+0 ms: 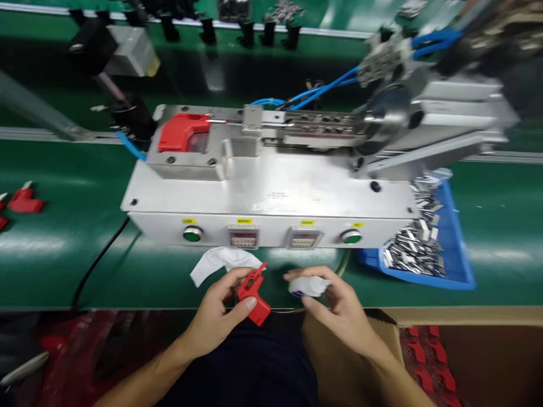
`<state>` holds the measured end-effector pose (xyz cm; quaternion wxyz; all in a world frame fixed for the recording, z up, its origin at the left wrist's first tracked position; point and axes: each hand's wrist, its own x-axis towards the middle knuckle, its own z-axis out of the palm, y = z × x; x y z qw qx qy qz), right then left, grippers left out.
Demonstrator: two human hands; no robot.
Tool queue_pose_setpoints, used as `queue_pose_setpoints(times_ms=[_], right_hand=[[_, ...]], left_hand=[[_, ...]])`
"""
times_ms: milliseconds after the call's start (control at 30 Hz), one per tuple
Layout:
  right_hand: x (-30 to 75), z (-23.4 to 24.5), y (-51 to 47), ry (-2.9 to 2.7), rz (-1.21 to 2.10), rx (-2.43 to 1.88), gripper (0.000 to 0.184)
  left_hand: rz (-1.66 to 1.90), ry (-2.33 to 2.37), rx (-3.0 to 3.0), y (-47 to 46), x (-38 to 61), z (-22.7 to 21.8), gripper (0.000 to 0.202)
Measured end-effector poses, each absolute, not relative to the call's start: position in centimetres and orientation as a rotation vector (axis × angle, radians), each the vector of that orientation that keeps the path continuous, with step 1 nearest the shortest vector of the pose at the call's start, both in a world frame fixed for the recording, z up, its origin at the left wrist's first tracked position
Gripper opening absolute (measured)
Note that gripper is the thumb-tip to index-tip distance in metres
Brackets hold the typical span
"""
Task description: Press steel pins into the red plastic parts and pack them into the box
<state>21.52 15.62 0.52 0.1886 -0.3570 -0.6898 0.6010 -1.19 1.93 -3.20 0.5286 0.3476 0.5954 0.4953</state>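
Note:
My left hand (227, 311) is closed around a red plastic handle-shaped part (255, 297), held at the bench's front edge. Beside it, my right hand (335, 305) grips a crumpled white wad (311, 285), perhaps cloth or paper, with a bit of blue on its underside. A strip of white cloth or paper (224, 259) lies on the bench behind my left hand. Above, another red part (181, 133) sits in the metal fixture (190, 168) of a bench machine (288, 192), a thin metal rod touching its right end.
A blue bin (456, 237) of small metal pieces stands right of the machine. Red parts (26, 200) lie at the far left. An open cardboard box (462, 315) with rows of red parts is below right. Blue air hoses (326, 87) run behind the machine.

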Motion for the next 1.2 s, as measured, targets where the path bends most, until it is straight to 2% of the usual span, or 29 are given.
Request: queue_pose_setpoints(times_ms=[167,267,367,467,533,667,867,967,1200], right_hand=[[21.8,-2.4,15.3,-2.189,1.274,-1.006,0.017],[22.7,-3.0,15.1,-2.301,1.135,-1.069,0.024],[23.8,-1.2,14.8,-2.431,1.030,-1.038,0.036],[25.9,2.2,15.6,-2.409,0.973,-1.026,0.021],[27.6,4.2,17.4,-2.331,0.848,-1.194,0.015],[29.8,5.1,23.3,-2.359,0.533,-1.663,0.019],[29.3,2.6,29.0,-2.562,0.438,-1.853,0.015],[29.4,2.4,29.3,-2.638,0.406,-1.905,0.004],[29.9,2.5,29.7,-2.686,0.459,-1.925,0.022]], left_hand=[[1.041,1.611,0.779,0.1,-3.0,-4.7,0.052],[0.947,1.683,0.731,0.0,-4.0,-4.6,0.060],[0.916,1.703,0.708,0.1,-4.5,-4.1,0.066],[0.920,1.679,0.736,0.4,-4.8,-4.3,0.067],[0.935,1.661,0.777,0.5,-5.0,-4.7,0.067],[0.962,1.608,0.846,0.4,-5.1,-5.9,0.065],[1.025,1.568,0.909,-0.1,-5.1,-7.2,0.061],[1.049,1.552,0.912,-0.2,-5.1,-7.7,0.059],[1.004,1.443,0.994,0.2,-6.3,-8.9,0.056]])
